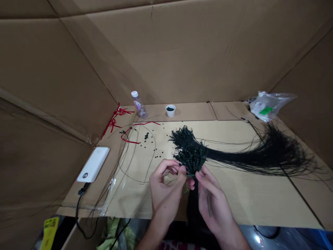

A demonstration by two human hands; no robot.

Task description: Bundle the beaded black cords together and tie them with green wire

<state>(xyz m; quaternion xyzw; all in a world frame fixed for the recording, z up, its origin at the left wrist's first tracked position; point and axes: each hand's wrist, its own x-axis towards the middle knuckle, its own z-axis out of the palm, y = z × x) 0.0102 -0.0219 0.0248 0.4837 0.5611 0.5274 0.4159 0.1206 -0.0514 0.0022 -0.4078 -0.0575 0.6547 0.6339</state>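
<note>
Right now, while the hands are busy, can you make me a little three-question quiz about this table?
1. True or false: the small white cup stands to the right of the bottle, at the back of the table.
2. Pick one: what do the left hand and the right hand pinch between them?
A. a red string
B. a green string at the bundle of black cords
C. a plastic bag
3. Fill the gap: the white power bank lies near the table's ____ edge.

Key: 1 true; 2 B; 3 left.
</note>
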